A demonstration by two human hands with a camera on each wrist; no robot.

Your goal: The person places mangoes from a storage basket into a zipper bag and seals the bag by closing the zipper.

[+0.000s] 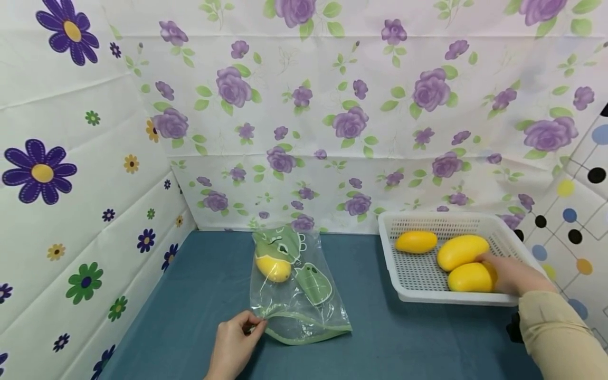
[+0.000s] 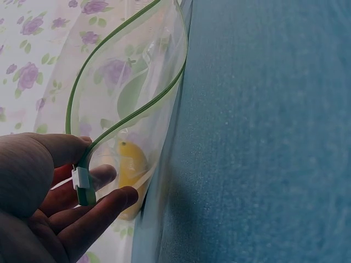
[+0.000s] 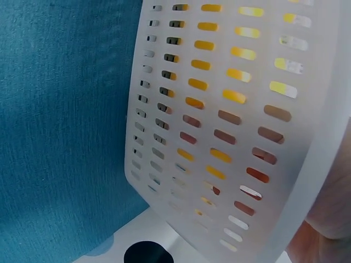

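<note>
My left hand [image 1: 236,338] pinches the left corner of a clear zip bag [image 1: 304,295], where a white slider [image 2: 80,178] sits on its green zip strip [image 2: 137,112]. The bag's mouth gapes toward me. Inside lies one yellow mango [image 1: 273,268], partly covered by a printed green cartoon. Over at the right, my right hand [image 1: 513,275] reaches into a white basket [image 1: 453,298] and grips the nearest mango [image 1: 470,278] by its right end. Its fingers are largely hidden; in the right wrist view the slotted basket wall [image 3: 219,137] screens them.
Two more mangoes, one at the back left [image 1: 416,241] and one in the middle [image 1: 463,252], lie in the basket. A blue-green cloth [image 1: 199,285] covers the table. Flowered sheets [image 1: 304,116] hang behind and at the left; a dotted sheet [image 1: 584,211] hangs at the right.
</note>
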